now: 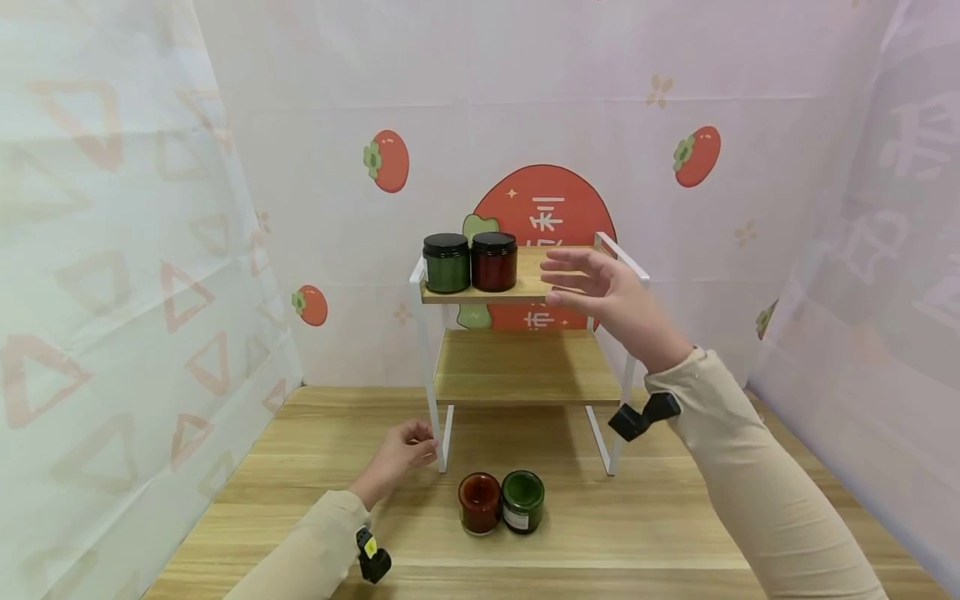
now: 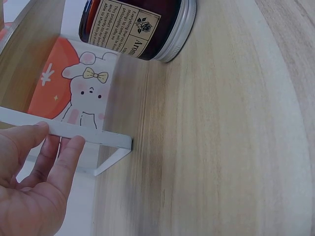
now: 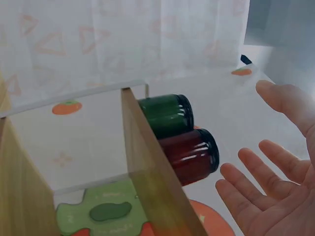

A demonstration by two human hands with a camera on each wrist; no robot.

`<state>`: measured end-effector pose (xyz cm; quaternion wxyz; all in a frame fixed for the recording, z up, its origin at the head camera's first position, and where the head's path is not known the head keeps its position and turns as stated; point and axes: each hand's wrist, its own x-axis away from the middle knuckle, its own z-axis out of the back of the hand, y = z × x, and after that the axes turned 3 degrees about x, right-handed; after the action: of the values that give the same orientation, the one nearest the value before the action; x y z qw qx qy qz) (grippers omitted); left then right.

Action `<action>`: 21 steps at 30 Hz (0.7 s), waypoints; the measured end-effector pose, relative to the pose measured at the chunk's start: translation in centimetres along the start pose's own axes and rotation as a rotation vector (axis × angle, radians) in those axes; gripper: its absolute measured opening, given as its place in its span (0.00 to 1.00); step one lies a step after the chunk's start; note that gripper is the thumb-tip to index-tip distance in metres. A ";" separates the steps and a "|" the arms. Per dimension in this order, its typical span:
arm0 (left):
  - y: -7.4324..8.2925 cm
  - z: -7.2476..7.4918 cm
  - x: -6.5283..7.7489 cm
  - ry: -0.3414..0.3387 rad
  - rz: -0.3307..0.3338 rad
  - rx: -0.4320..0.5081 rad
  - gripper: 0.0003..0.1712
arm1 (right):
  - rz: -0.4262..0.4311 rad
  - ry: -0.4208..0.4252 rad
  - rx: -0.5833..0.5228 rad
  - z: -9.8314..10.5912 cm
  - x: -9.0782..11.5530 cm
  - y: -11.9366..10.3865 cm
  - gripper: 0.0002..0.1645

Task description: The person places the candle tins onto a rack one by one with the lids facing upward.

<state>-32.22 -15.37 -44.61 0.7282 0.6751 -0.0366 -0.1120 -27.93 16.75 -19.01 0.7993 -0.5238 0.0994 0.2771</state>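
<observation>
My left hand point(image 1: 406, 451) pinches a white leg point(image 2: 74, 132) of the two-tier shelf, low down near its foot, between thumb and fingers. My right hand point(image 1: 603, 292) is raised before the right part of the wooden top tier point(image 1: 534, 265), fingers spread and holding nothing. To its left on that tier, a green jar point(image 1: 447, 268) and a dark red jar point(image 1: 494, 265), both black-lidded, stand side by side. On the table before the shelf are a red jar point(image 1: 479, 504), resting on its silver lid, and a green jar point(image 1: 522, 502) right beside it.
The lower wooden tier point(image 1: 525, 367) spans the white frame above the table point(image 1: 637, 533). A white printed cloth point(image 1: 330, 217) with red fruit pictures hangs behind, and further cloth hangs at both sides. A black camera point(image 1: 645, 415) is strapped to the right wrist.
</observation>
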 end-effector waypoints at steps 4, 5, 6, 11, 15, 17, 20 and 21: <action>0.1 0.1 0.0 -0.001 0.000 0.005 0.10 | 0.009 -0.031 -0.044 -1.2 1.4 0.7 0.34; 0.1 0.1 0.0 -0.001 0.001 0.005 0.10 | 0.013 -0.039 -0.057 -1.5 1.7 0.9 0.34; 0.1 0.1 0.1 -0.001 0.001 0.004 0.10 | 0.018 -0.046 -0.065 -1.9 2.0 1.2 0.35; 0.3 0.1 0.2 0.001 -0.001 0.001 0.10 | 0.041 -0.076 -0.082 -3.3 3.6 2.7 0.34; 0.4 0.0 0.2 0.005 0.000 -0.006 0.10 | 0.029 -0.105 -0.070 -4.0 4.7 4.3 0.34; 0.4 -0.1 0.3 0.005 0.002 -0.009 0.10 | 0.027 -0.112 -0.058 -4.3 5.1 5.2 0.35; 0.4 -0.1 0.3 0.007 -0.001 -0.011 0.09 | 0.020 -0.115 -0.046 -4.6 5.7 6.3 0.34; 0.4 -0.1 0.3 0.007 -0.001 -0.012 0.09 | 0.016 -0.118 -0.045 -4.8 5.8 6.7 0.34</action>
<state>-31.91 -15.32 -44.24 0.7322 0.6713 -0.0329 -0.1103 -26.14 16.46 -28.91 0.7896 -0.5236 0.0500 0.3161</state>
